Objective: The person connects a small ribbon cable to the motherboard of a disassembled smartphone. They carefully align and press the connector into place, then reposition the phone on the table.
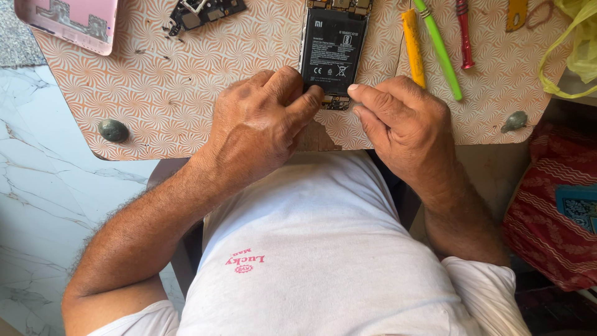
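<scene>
An opened phone (334,50) with its black battery showing lies on the patterned orange-and-white table (168,87). My left hand (258,124) rests at the phone's near end, its fingers curled and thumb tip pressed on the lower edge. My right hand (398,118) comes from the right, its index fingertip touching the same lower edge by a small circuit part (336,102). Neither hand lifts the phone off the table.
A pink phone back cover (71,22) lies at the table's far left, a dark circuit board (202,12) beside it. Yellow (413,46), green (439,50) and red (464,34) tools lie right of the phone. A red patterned cloth (553,205) sits at right; marble floor (43,186) at left.
</scene>
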